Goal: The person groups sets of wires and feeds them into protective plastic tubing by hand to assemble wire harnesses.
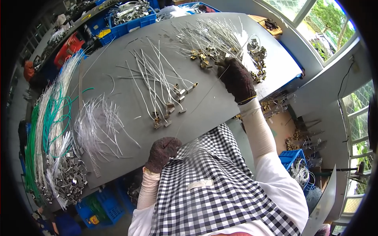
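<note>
Both my hands wear dark maroon knitted gloves. My left hand [163, 153] is closed in a fist by the table's front edge, against the checked apron. A thin wire [201, 101] runs from it up to the right, across the table, to my right hand [238, 82]. Those fingers are bent closed on the wire's far end, beside a pile of wires with brass-coloured metal clips [202, 57]; the fingertips are partly hidden. Between the hands, farther left, lies a loose group of white wires [151, 78] with small metal clips at their near ends.
The grey table [118, 135] carries a bundle of clear strands [98, 126] at left. Long green and white wires [51, 118] and a heap of metal clips [71, 177] line its left side. Blue crates hold more parts: one at the back [134, 21], another at right [291, 157].
</note>
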